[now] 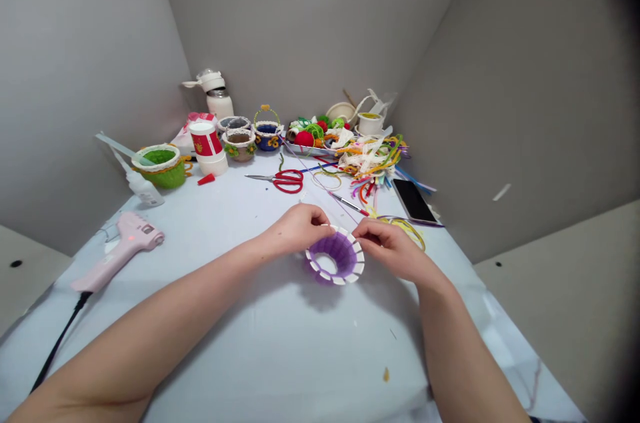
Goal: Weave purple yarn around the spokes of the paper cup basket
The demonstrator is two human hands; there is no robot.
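A small paper cup (336, 257) with its wall cut into white strips and wound with purple yarn lies on its side in the middle of the white table (250, 343). My left hand (299, 228) pinches the cup's rim on the left, fingers closed. My right hand (387, 246) pinches the rim on the right side, fingers closed too. A thin purple yarn strand (320, 186) runs from the cup toward the back of the table.
Red scissors (286, 179), a pink glue gun (123, 246) with a black cord at the left, a phone (413, 201), a green woven basket (161, 165), a glue bottle (140, 184), stacked red cups (207, 146), small finished baskets (253, 136) and a tangled yarn pile (360, 149) crowd the back.
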